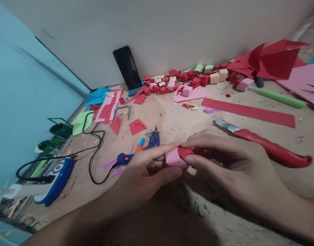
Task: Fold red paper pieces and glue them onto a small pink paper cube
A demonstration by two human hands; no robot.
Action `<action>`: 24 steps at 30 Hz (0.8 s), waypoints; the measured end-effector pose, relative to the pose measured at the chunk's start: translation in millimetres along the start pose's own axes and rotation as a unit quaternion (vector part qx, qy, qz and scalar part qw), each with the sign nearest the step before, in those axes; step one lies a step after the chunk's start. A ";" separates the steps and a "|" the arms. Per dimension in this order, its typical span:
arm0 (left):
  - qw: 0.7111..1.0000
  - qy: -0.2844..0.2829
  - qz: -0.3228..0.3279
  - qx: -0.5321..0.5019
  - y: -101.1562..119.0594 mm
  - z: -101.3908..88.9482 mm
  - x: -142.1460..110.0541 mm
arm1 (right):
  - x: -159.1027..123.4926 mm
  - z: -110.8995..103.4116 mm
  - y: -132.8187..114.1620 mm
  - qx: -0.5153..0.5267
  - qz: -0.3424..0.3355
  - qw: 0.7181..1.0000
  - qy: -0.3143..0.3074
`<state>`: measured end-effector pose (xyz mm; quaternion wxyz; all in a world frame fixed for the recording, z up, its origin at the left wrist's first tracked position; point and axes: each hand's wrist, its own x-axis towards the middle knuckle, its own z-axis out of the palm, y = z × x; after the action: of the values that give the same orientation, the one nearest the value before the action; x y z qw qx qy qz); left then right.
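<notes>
My left hand (149,174) pinches a small pink paper cube (174,159) between thumb and fingers. A red paper piece (185,152) sits against the cube's right side, and my right hand (231,164) closes its thumb and fingers on it. Whether the two pieces are joined, I cannot tell. Just beyond my left hand lies a blue glue gun (154,138), partly covered by that hand. Close to my right hand rests a utility knife (272,147) with a red handle and its blade out.
A black phone (127,66) leans on the back wall. Several small paper cubes (172,82) line the wall, beside red paper sheets (277,61). A long red strip (249,111) and a green pen (280,97) lie right. At left, a black cord (91,160) runs to a blue-white power strip (56,181).
</notes>
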<state>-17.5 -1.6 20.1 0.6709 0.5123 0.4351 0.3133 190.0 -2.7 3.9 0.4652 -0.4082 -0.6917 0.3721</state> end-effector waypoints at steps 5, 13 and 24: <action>0.996 0.010 0.036 0.076 -1.9 -2.1 -0.8 | 1.0 0.2 -5.1 0.001 0.024 1.000 0.002; 0.999 0.021 0.002 0.042 1.0 0.8 -2.5 | 2.2 0.7 -6.3 0.066 0.083 0.994 0.006; 0.996 0.033 -0.033 0.074 -3.4 -1.1 -3.1 | 5.5 -4.0 1.2 0.067 0.077 0.994 -0.031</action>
<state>-19.9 -4.7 17.5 0.6262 0.5355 0.4957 0.2746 192.8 3.2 5.9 0.4402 -0.4162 -0.6458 0.4647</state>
